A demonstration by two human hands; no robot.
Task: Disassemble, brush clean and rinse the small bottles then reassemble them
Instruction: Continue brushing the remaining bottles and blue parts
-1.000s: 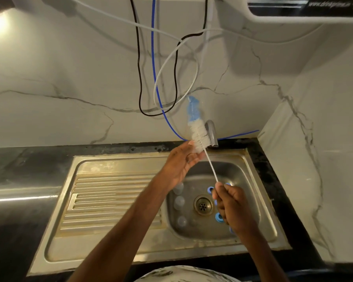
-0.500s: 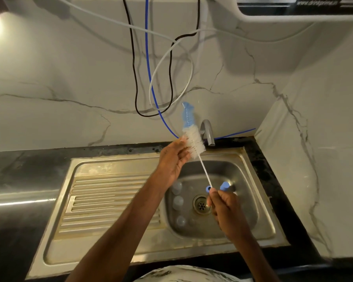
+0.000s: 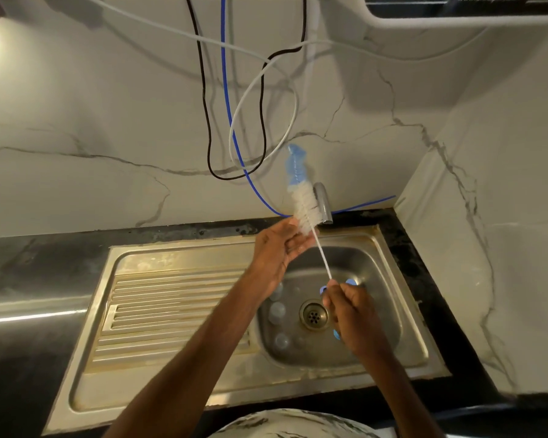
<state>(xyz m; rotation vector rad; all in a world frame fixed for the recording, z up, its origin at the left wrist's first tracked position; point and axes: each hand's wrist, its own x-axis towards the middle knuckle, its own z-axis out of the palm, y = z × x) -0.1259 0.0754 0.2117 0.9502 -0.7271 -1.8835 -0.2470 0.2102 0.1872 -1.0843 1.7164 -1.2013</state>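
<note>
A bottle brush [image 3: 302, 203] with white bristles and a blue tip points up in front of the tap [image 3: 322, 203]. My right hand [image 3: 350, 308] grips the lower end of its thin white handle over the sink bowl. My left hand [image 3: 279, 248] is held palm-up under the tap, its straight fingertips touching the lower bristles. Three small clear bottles [image 3: 277, 311] lie on the left of the sink bowl [image 3: 380, 314]. Blue caps [image 3: 350, 282] show around my right hand near the drain [image 3: 313, 315].
The steel sink has a ribbed draining board [image 3: 171, 311] on the left, set in a dark counter [image 3: 29, 279]. Black, blue and white cables [image 3: 234, 121] hang on the marble wall behind. A white appliance [image 3: 456, 11] is mounted above. A wall corner stands at the right.
My right hand has lifted the handle a little away from the drain and the brush stands more upright. My left hand stays at the bristles under the tap.
</note>
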